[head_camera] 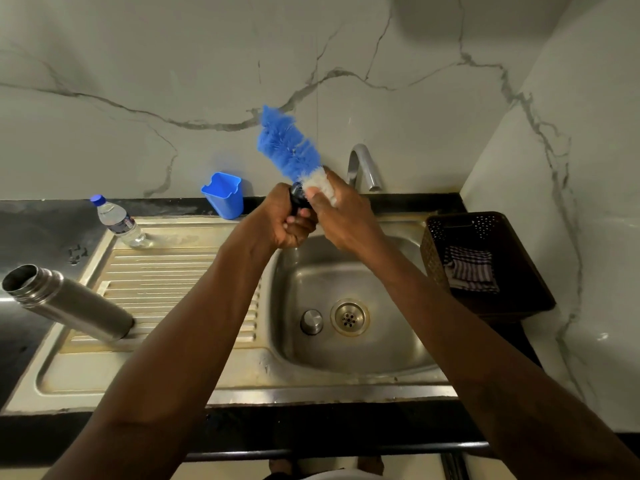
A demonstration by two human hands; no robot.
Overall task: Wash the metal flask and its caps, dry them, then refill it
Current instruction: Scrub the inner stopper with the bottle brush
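The open metal flask (pixel 65 303) stands uncapped on the draining board at the left. A metal cap (pixel 311 321) lies in the sink basin (pixel 381 341) beside the drain. Above the basin my left hand (pixel 287 220) grips a small black cap (pixel 298 197). My right hand (pixel 341 211) holds a blue and white bottle brush (pixel 289 147) by its white bristles, pressed against that black cap. The brush's blue end points up and to the left.
A plastic water bottle (pixel 117 221) and a blue plastic holder (pixel 223 194) stand at the back of the sink. The tap (pixel 362 166) curves over the basin. A dark basket (pixel 485 265) with a checked cloth (pixel 471 268) sits at the right.
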